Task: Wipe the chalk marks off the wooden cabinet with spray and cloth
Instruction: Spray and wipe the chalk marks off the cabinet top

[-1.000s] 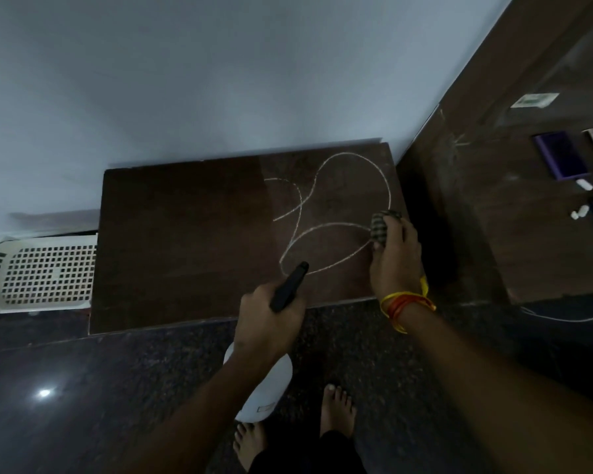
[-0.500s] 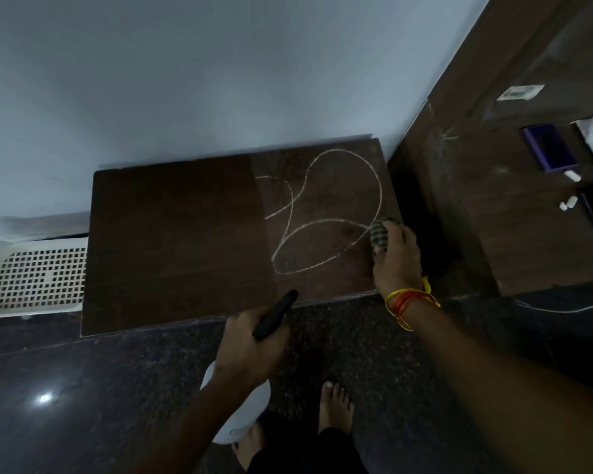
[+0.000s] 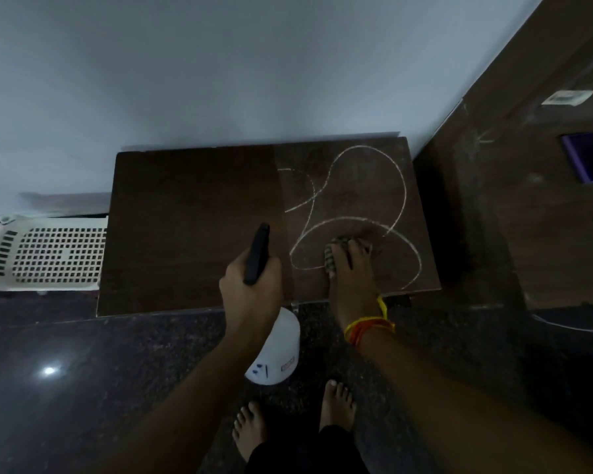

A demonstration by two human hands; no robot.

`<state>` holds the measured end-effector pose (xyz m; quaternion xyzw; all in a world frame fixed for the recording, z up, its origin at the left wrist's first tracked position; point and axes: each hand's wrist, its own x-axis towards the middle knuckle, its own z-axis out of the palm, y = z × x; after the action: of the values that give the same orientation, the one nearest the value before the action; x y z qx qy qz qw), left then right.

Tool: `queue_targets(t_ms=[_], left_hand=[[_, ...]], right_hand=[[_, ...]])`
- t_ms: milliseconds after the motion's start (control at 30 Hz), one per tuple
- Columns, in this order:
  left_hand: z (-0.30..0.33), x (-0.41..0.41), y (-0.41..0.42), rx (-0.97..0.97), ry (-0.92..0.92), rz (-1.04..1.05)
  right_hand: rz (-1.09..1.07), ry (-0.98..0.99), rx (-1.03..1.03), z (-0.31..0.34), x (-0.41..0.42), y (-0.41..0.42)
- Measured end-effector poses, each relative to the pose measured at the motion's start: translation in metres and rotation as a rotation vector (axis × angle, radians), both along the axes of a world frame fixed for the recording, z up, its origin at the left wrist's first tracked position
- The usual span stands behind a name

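Observation:
A low dark wooden cabinet [image 3: 192, 234] stands against the white wall. Looping white chalk marks [image 3: 403, 196] cover the right half of its top. My right hand [image 3: 351, 278] presses a checked cloth [image 3: 332, 256] flat on the top, inside the lower chalk loop. My left hand [image 3: 250, 292] grips a white spray bottle [image 3: 276, 350] by its black nozzle head, which points over the cabinet's middle near the front edge; the bottle body hangs below the edge.
A white perforated plastic basket [image 3: 48, 254] sits on the floor left of the cabinet. A taller dark wooden unit [image 3: 514, 206] stands to the right, bearing a purple object [image 3: 584, 159] and small white items. My bare feet [image 3: 295, 419] stand on dark polished floor.
My right hand has slid the cloth leftward from the cabinet's right edge into the lower chalk loop. My left hand has raised the spray bottle forward over the cabinet's front edge.

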<state>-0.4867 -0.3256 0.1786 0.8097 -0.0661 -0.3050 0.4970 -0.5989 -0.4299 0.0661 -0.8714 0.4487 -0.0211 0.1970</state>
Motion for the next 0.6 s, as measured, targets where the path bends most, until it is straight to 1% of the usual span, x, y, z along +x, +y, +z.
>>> queue_targets(t_ms=[133,300,367,533,600], left_hand=[[-0.001,0.003,-0.009,0.017,0.009,0.061],[-0.008,0.007,-0.016,0.052,0.011,0.092],[-0.01,0.008,-0.016,0.072,-0.002,0.103],[-0.01,0.011,-0.015,0.104,-0.011,0.121],[-0.012,0.01,-0.012,0.118,-0.015,0.127]], right_hand=[[0.089,0.024,0.0,-0.008,0.001,0.02],[0.146,0.02,-0.068,-0.024,0.032,-0.015],[0.153,0.011,-0.084,-0.023,0.035,-0.018],[0.232,0.02,-0.039,-0.012,0.01,0.029],[0.245,0.028,-0.054,-0.016,0.016,0.03]])
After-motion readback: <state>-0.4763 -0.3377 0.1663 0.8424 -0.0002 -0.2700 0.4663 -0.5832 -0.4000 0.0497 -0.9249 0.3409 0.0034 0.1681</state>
